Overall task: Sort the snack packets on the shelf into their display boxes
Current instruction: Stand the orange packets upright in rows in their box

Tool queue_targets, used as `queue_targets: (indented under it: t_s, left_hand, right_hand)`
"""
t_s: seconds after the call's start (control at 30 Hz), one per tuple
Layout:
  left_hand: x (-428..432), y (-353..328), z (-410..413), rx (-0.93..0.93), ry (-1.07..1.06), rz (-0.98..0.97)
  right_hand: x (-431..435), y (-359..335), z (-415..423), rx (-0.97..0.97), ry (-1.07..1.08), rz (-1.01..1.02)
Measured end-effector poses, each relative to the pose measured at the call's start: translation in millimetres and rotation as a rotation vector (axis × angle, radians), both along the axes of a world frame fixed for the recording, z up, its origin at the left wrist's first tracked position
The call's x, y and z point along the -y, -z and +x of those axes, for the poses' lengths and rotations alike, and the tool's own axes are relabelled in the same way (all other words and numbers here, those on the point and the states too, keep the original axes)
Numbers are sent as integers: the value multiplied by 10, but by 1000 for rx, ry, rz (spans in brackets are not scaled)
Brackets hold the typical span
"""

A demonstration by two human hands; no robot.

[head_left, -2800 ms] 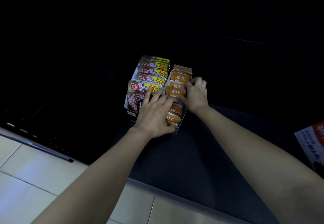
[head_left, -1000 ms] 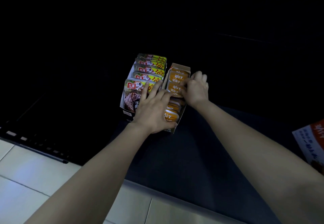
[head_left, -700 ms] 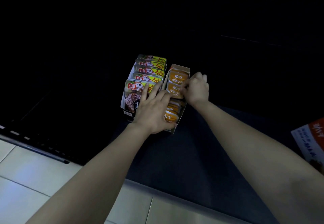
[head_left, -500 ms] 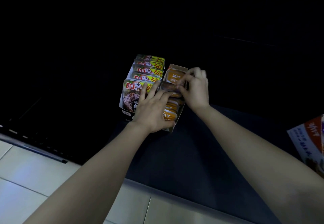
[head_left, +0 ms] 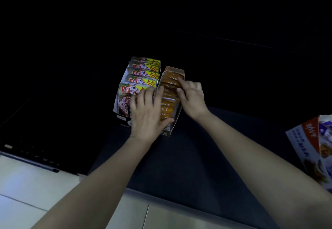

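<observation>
Two display boxes stand side by side on the dark shelf (head_left: pixel 179 158). The left box (head_left: pixel 122 117) holds a row of red-and-yellow packets (head_left: pixel 142 73). The narrow brown box (head_left: pixel 177 70) to its right holds orange packets (head_left: pixel 168 110) that lean back in a row. My left hand (head_left: pixel 147 114) lies over the front of both boxes, fingers spread, thumb pressed on the front orange packet. My right hand (head_left: pixel 192 97) reaches in from the right and pinches the orange packets in the middle of the row between thumb and fingers.
A large white-and-red snack bag (head_left: pixel 312 146) lies at the right edge of the shelf. A dark rail (head_left: pixel 27 158) runs along the shelf front at the left. Pale floor tiles (head_left: pixel 36 184) show below. The back of the shelf is too dark to read.
The orange packets stood with their labels showing and now lean back, tighter together. My right hand has shifted along the row; my left hand has stayed on the front of the boxes.
</observation>
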State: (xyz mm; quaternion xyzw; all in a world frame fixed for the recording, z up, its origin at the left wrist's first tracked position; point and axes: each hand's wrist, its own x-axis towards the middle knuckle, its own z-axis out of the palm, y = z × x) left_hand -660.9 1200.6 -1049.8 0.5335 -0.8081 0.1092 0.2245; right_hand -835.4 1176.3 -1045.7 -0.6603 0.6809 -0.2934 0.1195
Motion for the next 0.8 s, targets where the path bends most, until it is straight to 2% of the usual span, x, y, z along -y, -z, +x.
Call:
queue_targets:
  t_s: [0.13,0.2,0.3,0.4,0.6,0.67,0.8]
  left_hand:
    - [-55,32,106,-255,-28,139]
    - [-63,14,110,-319,3,225]
    - [-103,24,72,-241,38,203]
    - [-159,78,76,-110,1,146]
    - [-237,98,31,-112,46,300]
    - [-213,67,-17,-66,61,343]
    - [-90,15,-65,36,59,417]
  right_hand:
    - [-17,40,45,-44,-25,72]
    - [2,25,54,-59,-15,90]
    - [-7,3,44,-5,15,2]
    - [-96,-3,31,195,60,-114]
    - [-296,75,61,321,163,-139]
    - [-296,71,66,312,171,-128]
    - [-262,101,50,164,180,-136]
